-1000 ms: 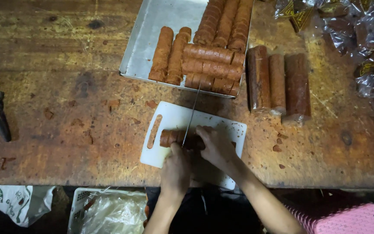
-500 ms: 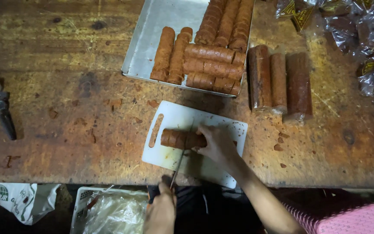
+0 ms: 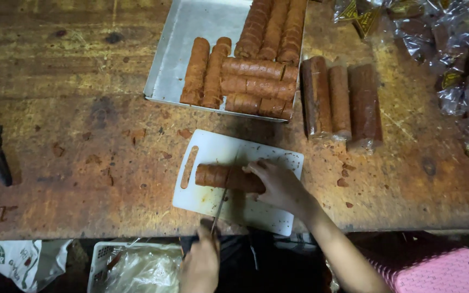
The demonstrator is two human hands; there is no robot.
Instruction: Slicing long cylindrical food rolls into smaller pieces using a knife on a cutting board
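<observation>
Reddish-brown roll [image 3: 228, 177] on a white cutting board [image 3: 213, 149], silver tray [image 3: 191, 32], pink basket [image 3: 441, 271].

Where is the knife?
The knife is in the left hand, low on the white cutting board, its tip at the brown roll.

Both forearms bare; no sleeves or gloves.
</observation>
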